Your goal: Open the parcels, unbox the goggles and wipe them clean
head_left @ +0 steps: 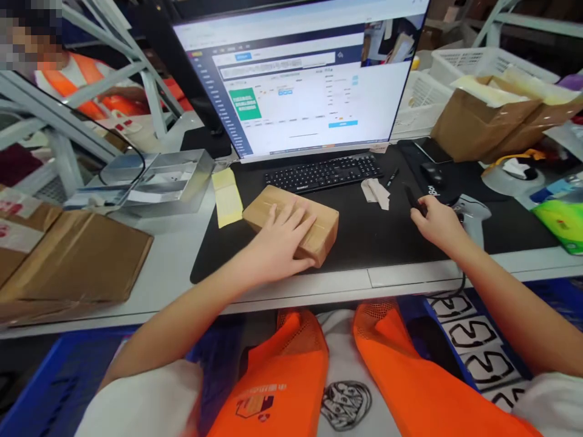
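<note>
A small brown cardboard box [323,221] lies at an angle on the black desk mat [364,240]. My left hand [282,246] is on it, fingers spread across the top and thumb against the near side, holding it. To the right, my right hand [439,224] is closed around a slim black tool [415,201] that looks like a utility knife, its end pointing away from me. The fingers hide part of it. Beside that hand is a grey-white handheld scanner [473,212] with a cable.
A monitor [296,121] stands behind a black keyboard [323,173]. Yellow paper [228,197], crumpled paper [376,193], a pen [392,177] and a mouse [432,174] lie around. Larger cartons [77,258] are left; an open carton [483,115] is back right. A person [91,79] is behind the metal frame.
</note>
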{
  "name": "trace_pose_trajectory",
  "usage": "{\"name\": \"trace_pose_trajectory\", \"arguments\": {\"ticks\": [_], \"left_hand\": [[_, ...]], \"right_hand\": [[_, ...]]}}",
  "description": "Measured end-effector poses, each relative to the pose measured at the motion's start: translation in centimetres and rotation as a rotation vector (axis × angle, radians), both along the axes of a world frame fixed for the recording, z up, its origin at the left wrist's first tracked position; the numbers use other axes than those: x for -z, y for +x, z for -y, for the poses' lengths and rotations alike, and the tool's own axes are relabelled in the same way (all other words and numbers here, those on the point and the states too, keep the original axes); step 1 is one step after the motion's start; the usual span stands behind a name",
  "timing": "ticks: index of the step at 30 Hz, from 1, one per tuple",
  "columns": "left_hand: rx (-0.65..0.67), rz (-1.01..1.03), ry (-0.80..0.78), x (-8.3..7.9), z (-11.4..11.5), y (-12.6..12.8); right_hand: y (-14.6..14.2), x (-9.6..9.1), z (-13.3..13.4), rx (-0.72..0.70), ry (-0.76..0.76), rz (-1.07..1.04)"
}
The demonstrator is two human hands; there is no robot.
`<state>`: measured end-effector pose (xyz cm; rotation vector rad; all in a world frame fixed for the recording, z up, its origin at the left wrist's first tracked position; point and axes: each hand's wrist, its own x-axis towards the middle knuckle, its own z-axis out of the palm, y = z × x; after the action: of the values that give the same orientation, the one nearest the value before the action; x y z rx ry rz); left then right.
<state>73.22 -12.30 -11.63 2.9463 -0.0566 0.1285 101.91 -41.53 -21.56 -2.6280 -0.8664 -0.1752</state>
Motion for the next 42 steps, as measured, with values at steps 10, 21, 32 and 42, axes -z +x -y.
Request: {"name": "trace_pose_trajectory", "arguments": {"ticks": [10, 21, 32, 42], "left_hand": [[-0.297, 0.448, 0.111, 6.3, 4.4, 0.5], [-0.238, 0.438, 0.127, 6.2, 3.9, 0.5], [-0.241, 0.468, 0.145, 6.2, 3.9, 0.2], [-0.184, 0.786, -0.081, 5.8, 2.8, -1.0]], "right_hand": [[-11.0, -2.8, -4.0, -0.881, 0.124, 0.162], [-9.0, -3.2, -5.9, -0.883, 0.151, 0.238], [-0.2, -2.3, -4.8, -0.358, 0.162, 0.161], [-3.8, -3.2, -10.7, -0.402, 0.397, -0.374]]}}
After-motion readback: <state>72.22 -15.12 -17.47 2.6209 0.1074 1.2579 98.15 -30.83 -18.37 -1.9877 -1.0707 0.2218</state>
